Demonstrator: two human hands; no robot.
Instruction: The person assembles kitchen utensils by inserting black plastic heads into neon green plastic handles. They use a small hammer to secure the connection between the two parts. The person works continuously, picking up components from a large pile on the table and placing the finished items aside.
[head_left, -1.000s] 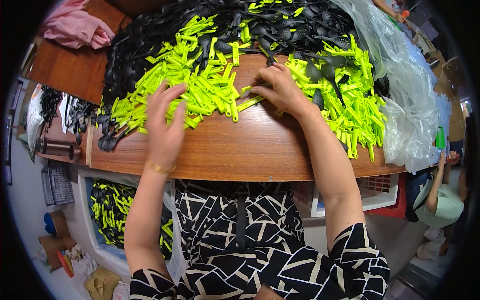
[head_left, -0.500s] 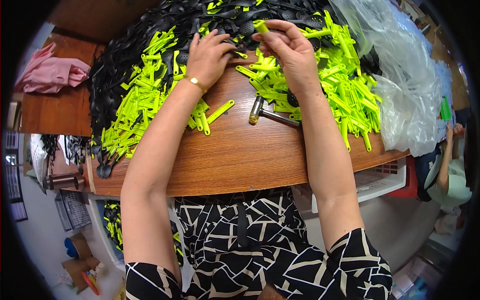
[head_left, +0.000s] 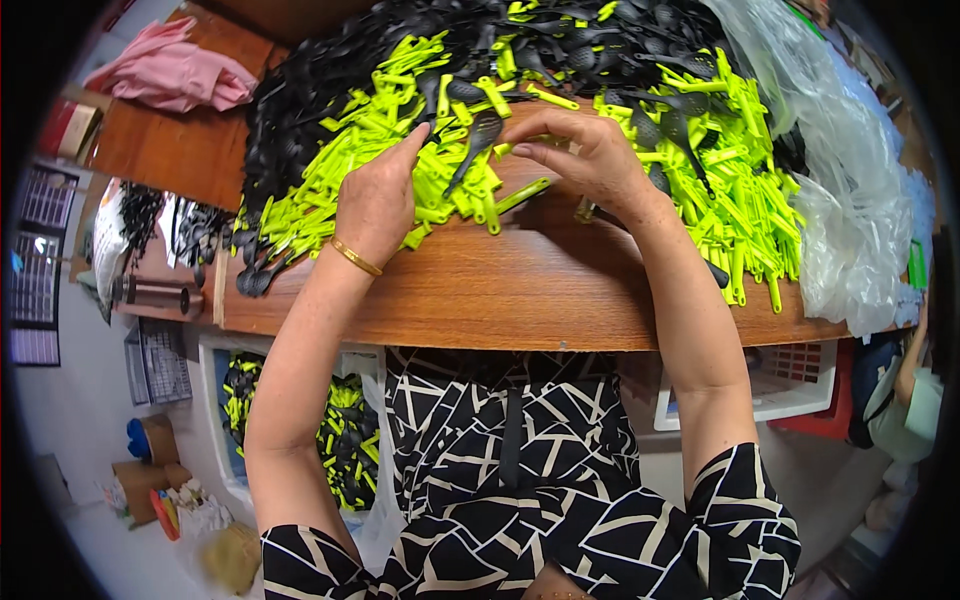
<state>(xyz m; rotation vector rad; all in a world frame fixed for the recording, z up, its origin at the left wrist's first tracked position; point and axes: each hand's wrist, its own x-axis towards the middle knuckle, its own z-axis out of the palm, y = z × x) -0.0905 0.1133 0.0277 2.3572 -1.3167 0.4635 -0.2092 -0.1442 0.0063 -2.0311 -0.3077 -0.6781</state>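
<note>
My left hand [head_left: 378, 196] is over the pile of lime-green handles [head_left: 325, 190] left of centre. One digit stretches toward a black spoon head and its other fingers are partly hidden; it seems to hold nothing. My right hand [head_left: 600, 165] pinches a lime-green handle [head_left: 502, 151] between thumb and fingertips, only parts of it showing. Between the hands, a black slotted spoon [head_left: 484, 132] lies slanted on the green pieces. A loose green handle [head_left: 524, 193] rests below it. Beneath my right hand shows the head of a small hammer [head_left: 585, 210], its shaft mostly covered by my wrist.
Black spoons and ladles [head_left: 330, 75] heap along the table's back. More green handles [head_left: 745, 200] and clear plastic sheeting [head_left: 830, 190] are at right. Pink cloth [head_left: 175, 70] lies far left. Below the wooden table [head_left: 480, 300] stand a filled bin [head_left: 212, 420] and a white crate [head_left: 690, 415].
My right hand has come down and nearer with the green handle, now above the hammer. My left hand has drawn back from the black heap onto the green pile. The view has shifted.
</note>
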